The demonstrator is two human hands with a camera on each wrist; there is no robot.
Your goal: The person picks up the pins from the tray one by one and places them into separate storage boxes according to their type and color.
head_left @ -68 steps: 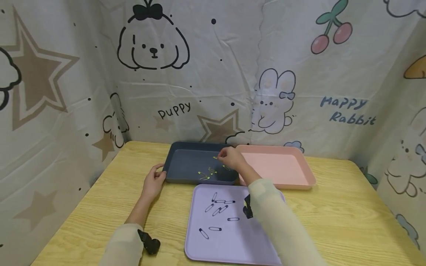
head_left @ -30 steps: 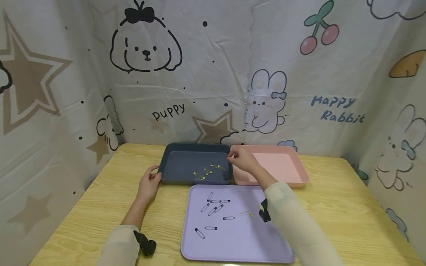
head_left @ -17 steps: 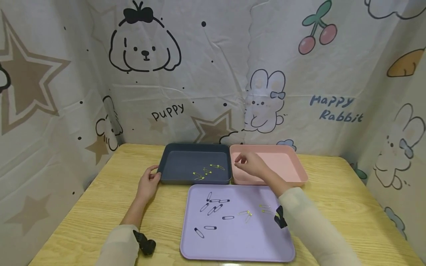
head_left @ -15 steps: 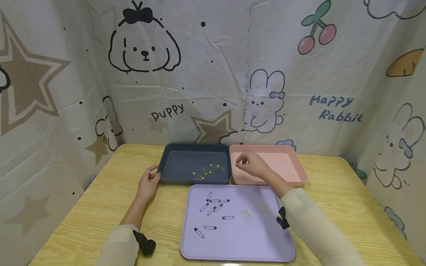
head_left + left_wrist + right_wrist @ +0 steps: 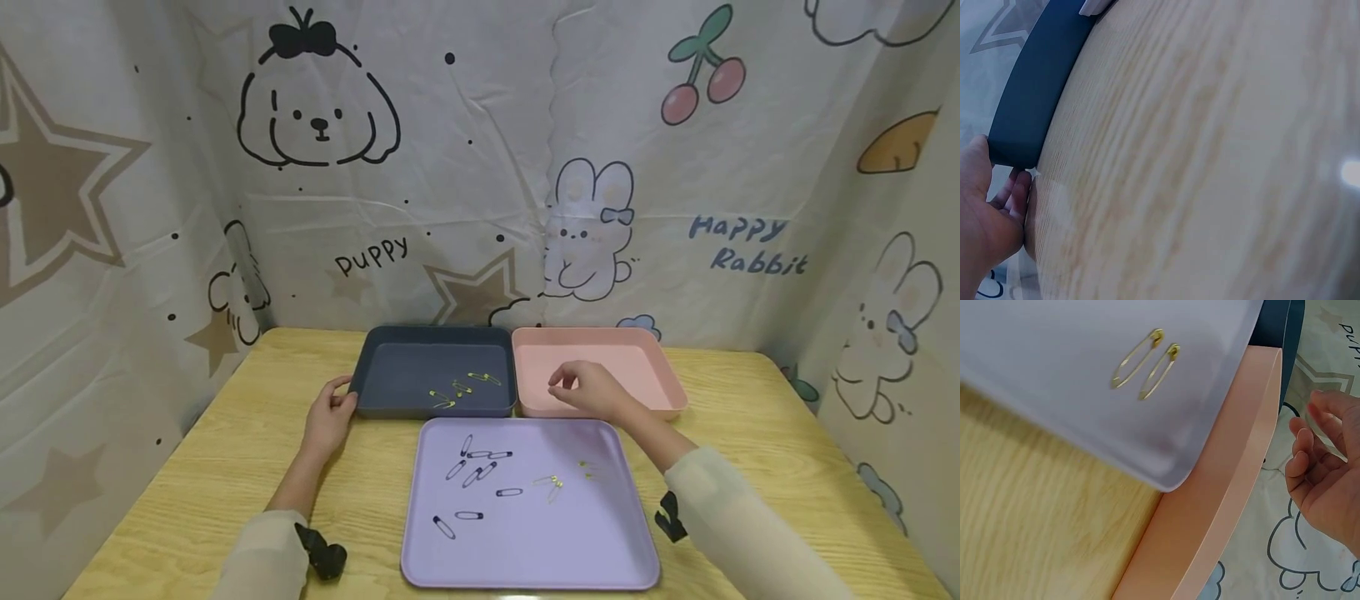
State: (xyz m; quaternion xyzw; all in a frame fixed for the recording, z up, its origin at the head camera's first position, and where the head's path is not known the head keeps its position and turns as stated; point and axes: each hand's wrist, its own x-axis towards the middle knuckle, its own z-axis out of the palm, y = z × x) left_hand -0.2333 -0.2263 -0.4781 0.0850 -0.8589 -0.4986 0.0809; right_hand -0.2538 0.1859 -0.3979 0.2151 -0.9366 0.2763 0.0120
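My left hand [image 5: 327, 419] holds the left end of the dark blue tray [image 5: 405, 412]; in the left wrist view its thumb [image 5: 980, 153] and fingertips lie at the tray's corner. Several yellow-headed safety pins [image 5: 461, 388] lie in that tray's right half. Over the pink tray [image 5: 667, 379], my right hand [image 5: 596, 390] hovers with loosely bent fingers, thumb and forefinger apart and nothing between them. On the lilac tray [image 5: 525, 554], several black-headed safety pins [image 5: 509, 492] lie at left, with several yellow-headed ones at right; two of these, gold safety pins [image 5: 1159, 372], show in the right wrist view.
The dark blue and pink trays stand side by side at the back, the lilac tray right in front of them. A wooden table [image 5: 247, 433] bears all three. A printed curtain [image 5: 465, 167] hangs behind and at both sides.
My right hand let go of a yellow-headed safety pin over the dark blue tray and moved right, over the pink tray. My left hand stays at the dark blue tray. The head view shifted slightly.
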